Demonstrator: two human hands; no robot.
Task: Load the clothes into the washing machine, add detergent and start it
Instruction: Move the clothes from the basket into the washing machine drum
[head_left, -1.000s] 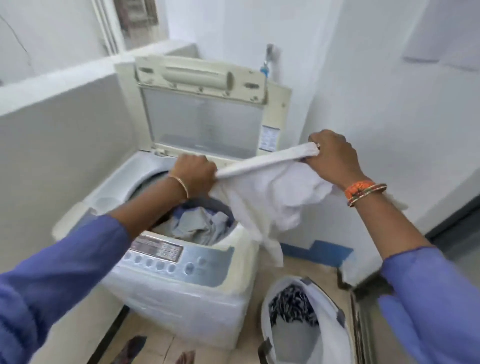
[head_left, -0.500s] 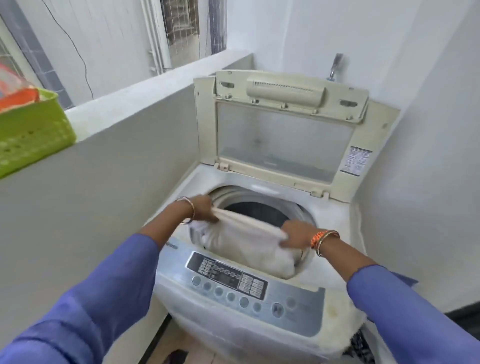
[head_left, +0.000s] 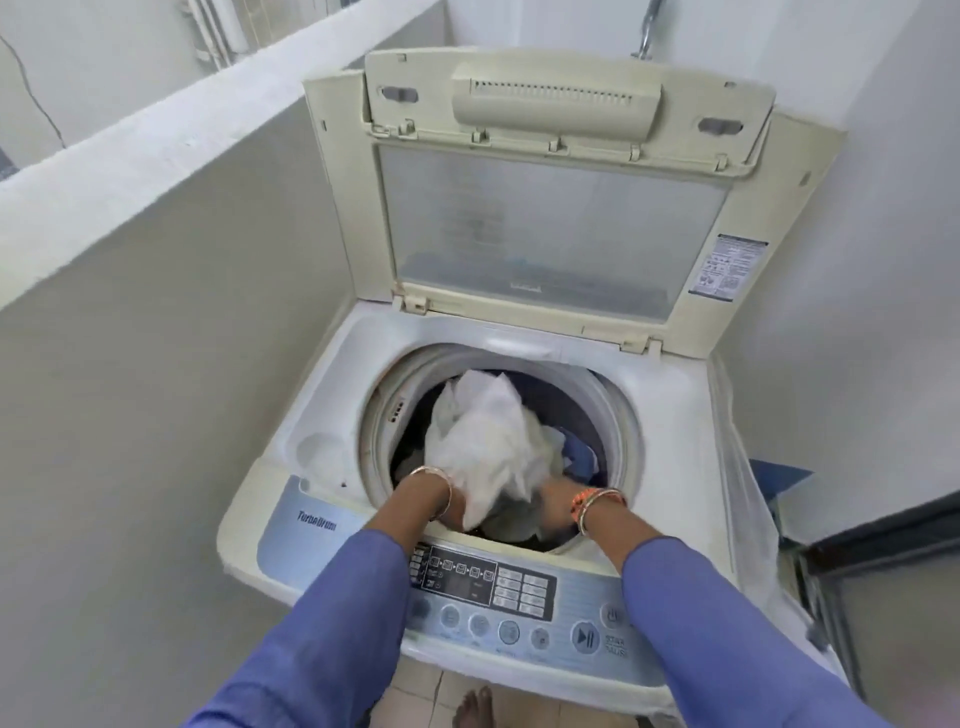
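The top-loading washing machine (head_left: 332, 384) stands open, its cream lid (head_left: 550, 156) raised against the back wall. A white garment (head_left: 488, 441) lies bunched in the round drum opening, on top of blue and grey clothes (head_left: 576, 452). My left hand (head_left: 439, 501) reaches into the drum at the garment's near left edge, mostly hidden under the cloth. My right hand (head_left: 558, 496) is pushed into the clothes at the garment's near right; its fingers are hidden too. Both wrists wear bangles. The control panel (head_left: 519, 592) sits at the machine's front, between my blue sleeves.
A low white wall (head_left: 156, 145) runs along the machine's left side. A white wall closes off the right, with a dark door frame (head_left: 883, 540) at the lower right. A tap (head_left: 647, 26) sticks out above the lid. A bare foot (head_left: 475, 706) shows on the tiled floor.
The white garment, stretched between my hands beside the machine a second ago, has gone over the rim and down into the drum. Both hands followed it inside. The view tilted down onto the drum.
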